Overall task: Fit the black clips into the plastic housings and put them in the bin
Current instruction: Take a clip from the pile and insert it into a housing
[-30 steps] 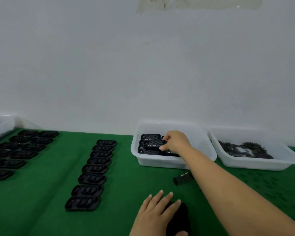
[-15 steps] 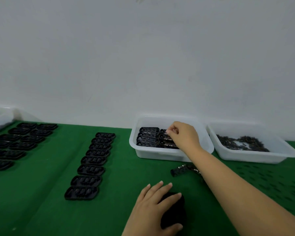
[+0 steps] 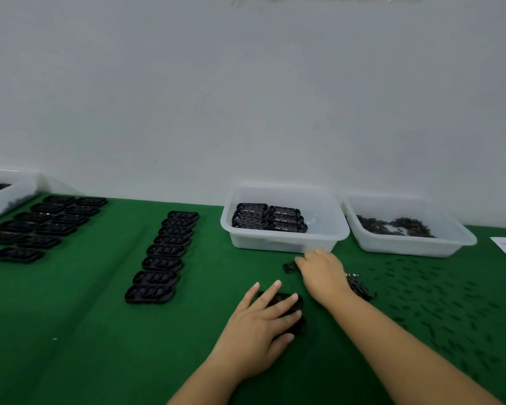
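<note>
Right now the person's left hand (image 3: 260, 325) lies flat on a black plastic housing (image 3: 287, 305) on the green table (image 3: 85, 331), fingers straight and slightly spread, pressing down on it; the housing shows between and just past the fingertips, toward 1 o'clock from the palm. At 1 o'clock from that hand, the right hand (image 3: 323, 273) hovers low over the cloth with its back to the camera. Its fingers curl downward and I cannot tell whether they pinch anything. A small black clip (image 3: 288, 268) lies just at its fingertips, on the 9 o'clock side, touching or nearly so. A little heap of more black parts (image 3: 358, 286) sits at 3 o'clock of the wrist, partly hidden by it.

At 12 o'clock from the right hand stands the white bin (image 3: 327, 229), with finished housings (image 3: 269, 220) stacked in 2 columns along its left half. Beside it at 3 o'clock is a second white bin (image 3: 456, 244) holding loose clips (image 3: 395, 226). Many clips (image 3: 435, 290) are scattered on the cloth at 4 o'clock of the right hand. At 9 o'clock a single column of 8 empty housings (image 3: 165, 255) runs away from me, and farther left is a double column (image 3: 47, 223) next to a third bin (image 3: 0, 197).
</note>
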